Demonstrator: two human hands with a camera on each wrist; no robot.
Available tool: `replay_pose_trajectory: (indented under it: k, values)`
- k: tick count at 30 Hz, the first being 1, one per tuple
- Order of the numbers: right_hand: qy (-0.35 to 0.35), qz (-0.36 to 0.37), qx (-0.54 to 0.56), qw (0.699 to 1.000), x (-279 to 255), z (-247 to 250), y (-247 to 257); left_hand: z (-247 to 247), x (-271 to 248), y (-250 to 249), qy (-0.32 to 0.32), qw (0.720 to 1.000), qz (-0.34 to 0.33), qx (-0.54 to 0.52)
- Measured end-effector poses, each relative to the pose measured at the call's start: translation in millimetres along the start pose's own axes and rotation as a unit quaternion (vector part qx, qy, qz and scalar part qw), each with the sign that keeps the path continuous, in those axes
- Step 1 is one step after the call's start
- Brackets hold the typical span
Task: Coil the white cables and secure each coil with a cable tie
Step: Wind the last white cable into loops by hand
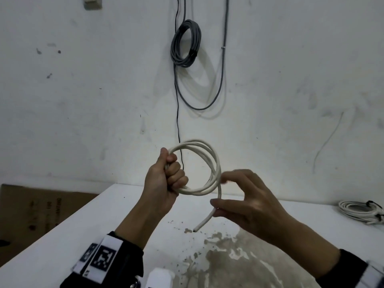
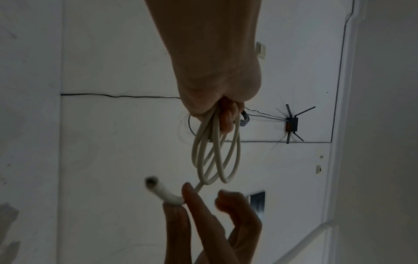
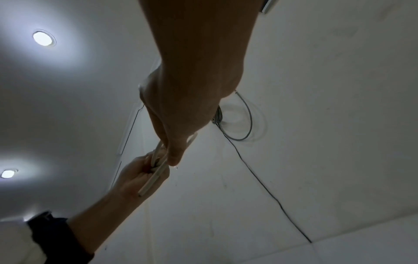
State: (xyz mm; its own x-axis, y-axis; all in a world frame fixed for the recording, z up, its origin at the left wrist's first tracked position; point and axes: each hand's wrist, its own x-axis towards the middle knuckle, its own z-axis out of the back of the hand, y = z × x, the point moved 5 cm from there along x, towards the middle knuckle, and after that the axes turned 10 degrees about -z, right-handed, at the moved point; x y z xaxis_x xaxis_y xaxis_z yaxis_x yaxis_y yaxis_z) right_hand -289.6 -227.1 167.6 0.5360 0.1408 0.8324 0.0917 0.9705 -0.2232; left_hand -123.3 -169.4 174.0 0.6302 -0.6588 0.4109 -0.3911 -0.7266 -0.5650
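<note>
Above a stained white counter (image 1: 128,206), the left hand (image 1: 164,179) has its fingers wrapped tight round 1 side of a coil of white cable (image 1: 204,163), held upright in the air. The right hand (image 1: 247,202) pinches the cable's loose tail between thumb and forefinger just below the coil, other fingers spread loosely; the cut end (image 1: 196,228) hangs free over the counter. On the counter's far right lies a second white cable coil (image 1: 361,212). A gray cable coil (image 1: 185,43) hangs on the scuffed wall behind, a thin black wire (image 1: 178,113) running down beside it. Brown cardboard (image 1: 35,213) leans left of the counter.
</note>
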Motion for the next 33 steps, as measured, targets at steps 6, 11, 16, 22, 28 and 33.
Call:
replay_pose_trajectory:
  k: [6,11,16,22,28,33]
  values:
    - [-0.052,-0.052,0.041,0.996,6,0,10,-12,-9,9,0.052,0.997,-0.005,-0.061]
    - [-0.092,-0.094,0.067,0.989,6,-5,6,-22,-16,16,0.059,0.995,-0.005,-0.077]
    - [-0.107,-0.145,0.098,0.979,0,-14,7,-27,-18,17,0.058,0.996,-0.016,-0.061]
    - [-0.132,-0.174,0.202,0.955,-3,5,4,-19,-13,18,0.080,0.993,0.091,0.002]
    - [0.095,-0.431,0.375,0.815,16,-6,-12,-16,-34,33,0.233,0.923,0.303,0.051]
    - [0.084,-0.451,0.464,0.758,16,-9,3,-19,-31,32,0.196,0.923,0.292,0.155]
